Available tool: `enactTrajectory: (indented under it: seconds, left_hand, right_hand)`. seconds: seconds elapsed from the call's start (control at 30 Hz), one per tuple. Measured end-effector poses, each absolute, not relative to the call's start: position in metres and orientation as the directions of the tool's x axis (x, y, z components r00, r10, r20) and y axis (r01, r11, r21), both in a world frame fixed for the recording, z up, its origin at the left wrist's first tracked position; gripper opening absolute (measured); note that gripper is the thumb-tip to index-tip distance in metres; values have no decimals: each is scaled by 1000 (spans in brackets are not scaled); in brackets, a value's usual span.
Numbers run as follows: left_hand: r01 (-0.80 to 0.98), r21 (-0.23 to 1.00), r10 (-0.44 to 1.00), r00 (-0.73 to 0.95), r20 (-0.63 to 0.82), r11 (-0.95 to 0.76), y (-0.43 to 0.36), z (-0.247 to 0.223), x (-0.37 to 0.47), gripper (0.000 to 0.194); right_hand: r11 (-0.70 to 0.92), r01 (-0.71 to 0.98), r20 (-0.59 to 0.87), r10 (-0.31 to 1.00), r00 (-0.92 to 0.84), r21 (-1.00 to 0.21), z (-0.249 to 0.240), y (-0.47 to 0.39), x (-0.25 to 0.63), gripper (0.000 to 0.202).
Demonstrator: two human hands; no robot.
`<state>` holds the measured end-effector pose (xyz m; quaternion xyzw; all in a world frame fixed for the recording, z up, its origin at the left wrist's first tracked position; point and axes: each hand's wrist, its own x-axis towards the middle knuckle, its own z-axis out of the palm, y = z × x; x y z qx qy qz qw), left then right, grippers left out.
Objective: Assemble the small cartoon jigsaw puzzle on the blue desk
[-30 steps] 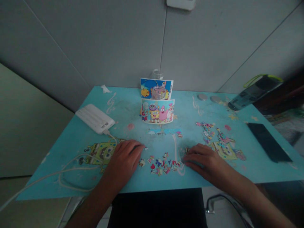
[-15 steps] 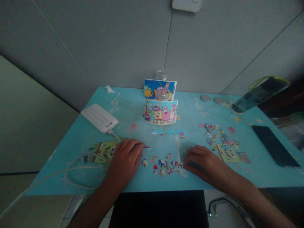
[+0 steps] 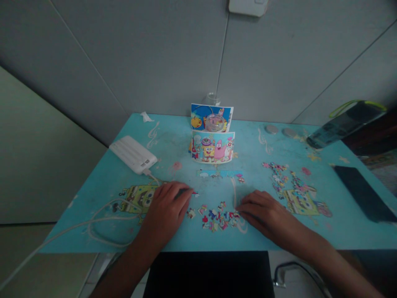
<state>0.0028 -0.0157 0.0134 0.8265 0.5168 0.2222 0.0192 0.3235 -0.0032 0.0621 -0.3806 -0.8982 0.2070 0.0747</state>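
A loose heap of small jigsaw pieces [image 3: 219, 217] lies on the table between my hands. My left hand [image 3: 169, 205] rests left of the heap, fingers closed, and a red and blue jigsaw piece [image 3: 195, 193] shows at its fingertips. On the other side, my right hand [image 3: 263, 209] has its fingers pinched together at the heap's right edge; what they hold, if anything, is hidden. Farther back lies a narrow joined strip of puzzle [image 3: 218, 174]. Behind it stands a picture card [image 3: 212, 147] with cartoon figures.
A second card [image 3: 198, 116] and a clear round container [image 3: 215, 123] stand behind. At left are a white power bank [image 3: 133, 153] and its cable [image 3: 71, 225]. More puzzle pieces [image 3: 277, 176], a dark phone [image 3: 364, 192] and a bottle [image 3: 341, 124] lie at right.
The view has shifted slightly, moving most things a little to the right. My right fingertips have edged up and left along the heap's edge; my left hand stays almost in place.
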Motion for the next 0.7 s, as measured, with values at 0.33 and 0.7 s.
enactTrajectory:
  seconds: [0.33, 0.7]
  left_hand:
    - [830, 288, 856, 365, 367, -477, -14, 13, 3, 16]
    - [824, 288, 845, 361, 395, -487, -16, 19, 7, 11]
  right_hand:
    - [643, 595, 33, 692, -721, -481, 58, 0, 320, 22]
    - [685, 590, 32, 664, -747, -427, 72, 12, 300, 19]
